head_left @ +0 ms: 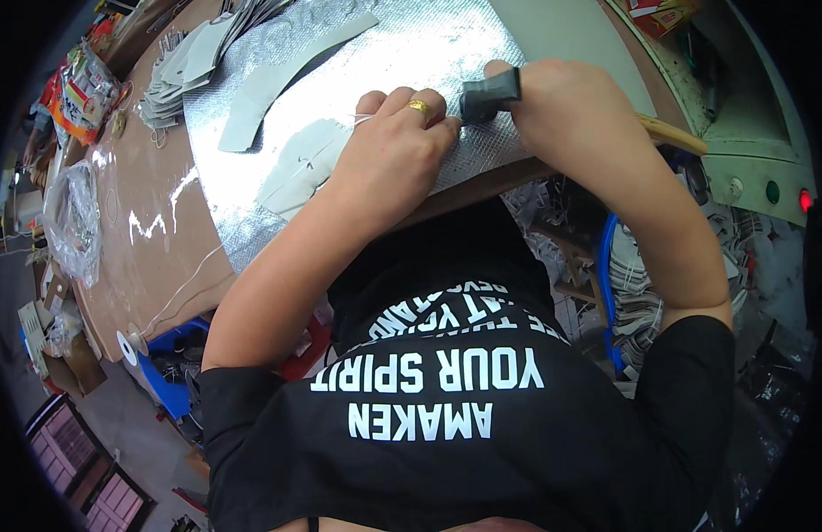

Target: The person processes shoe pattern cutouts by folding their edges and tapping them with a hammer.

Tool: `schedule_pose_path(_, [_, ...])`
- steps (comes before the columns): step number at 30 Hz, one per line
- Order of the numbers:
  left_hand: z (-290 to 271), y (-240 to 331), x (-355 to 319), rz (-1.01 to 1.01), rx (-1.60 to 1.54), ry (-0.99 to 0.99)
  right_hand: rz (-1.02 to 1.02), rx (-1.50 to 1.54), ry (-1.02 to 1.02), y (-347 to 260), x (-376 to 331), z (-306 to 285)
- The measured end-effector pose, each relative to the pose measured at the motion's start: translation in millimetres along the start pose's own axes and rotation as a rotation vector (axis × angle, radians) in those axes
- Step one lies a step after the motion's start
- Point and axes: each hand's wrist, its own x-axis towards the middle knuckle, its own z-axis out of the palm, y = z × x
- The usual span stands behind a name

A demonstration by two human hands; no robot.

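In my right hand (566, 102) is a hammer, gripped close to its dark head (490, 93); its pale wooden handle (675, 135) comes out past my wrist. Just left of the hammer head, my left hand (397, 142) has its fingers curled, a gold ring on one of them. What those fingertips pinch, if anything, is hidden. Beneath the left hand and wrist lies a white flat piece (304, 161) with thread on it. A second white piece, a long curved strip (273, 89), rests farther left. Both pieces lie on a shiny silver sheet (411, 40) covering part of the table.
A stack of white pieces (185, 66) stands at the far left of the brown table (154, 248). Clear plastic wrap (72, 226) and a colourful bag (78, 93) are at its left edge. A blue-rimmed container (610, 301) with stacked pieces sits below right, beside a pale green machine (756, 173).
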Motion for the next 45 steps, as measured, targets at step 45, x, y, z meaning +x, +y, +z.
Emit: schedule_pose_path(45, [-2.9, -9.3, -27.0, -0.246, -0.045, 0.323, -0.143, 0.0, -0.043, 2.7, 19.0, 16.3])
